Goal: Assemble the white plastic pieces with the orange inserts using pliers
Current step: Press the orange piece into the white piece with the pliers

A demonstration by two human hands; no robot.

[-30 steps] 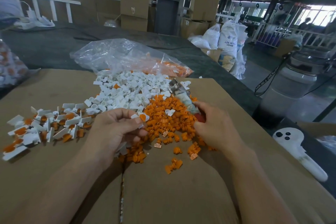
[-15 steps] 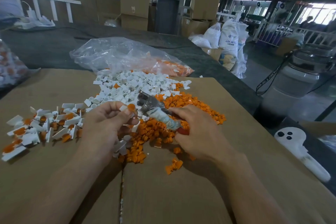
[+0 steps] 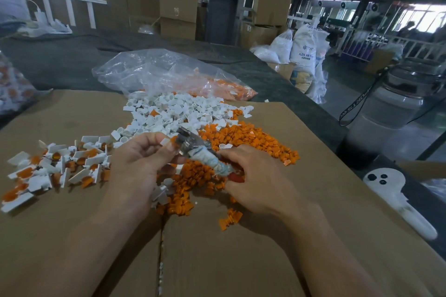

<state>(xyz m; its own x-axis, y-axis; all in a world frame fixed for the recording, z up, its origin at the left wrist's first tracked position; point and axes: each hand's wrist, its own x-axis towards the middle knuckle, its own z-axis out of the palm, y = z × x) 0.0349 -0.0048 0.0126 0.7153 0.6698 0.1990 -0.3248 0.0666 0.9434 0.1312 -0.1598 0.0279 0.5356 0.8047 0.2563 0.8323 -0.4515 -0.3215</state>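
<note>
My left hand (image 3: 138,164) pinches a white plastic piece with an orange insert (image 3: 169,140) between thumb and fingers, and several more white pieces sit in its palm. My right hand (image 3: 255,176) grips the pliers (image 3: 200,152) by their tape-wrapped handles; the metal jaws close around the held piece. A pile of loose white pieces (image 3: 178,113) lies behind the hands, and a heap of orange inserts (image 3: 241,140) spreads under and to the right of them. Assembled pieces (image 3: 53,166) lie scattered at the left.
Everything rests on a brown cardboard sheet (image 3: 217,248) over a dark table. A clear plastic bag (image 3: 156,75) with orange parts lies behind the piles. A white handheld device (image 3: 395,195) lies at the right edge, beside a large jug (image 3: 391,108).
My right hand has swung the pliers left from over the orange heap, and my left hand has lifted its piece up into the jaws.
</note>
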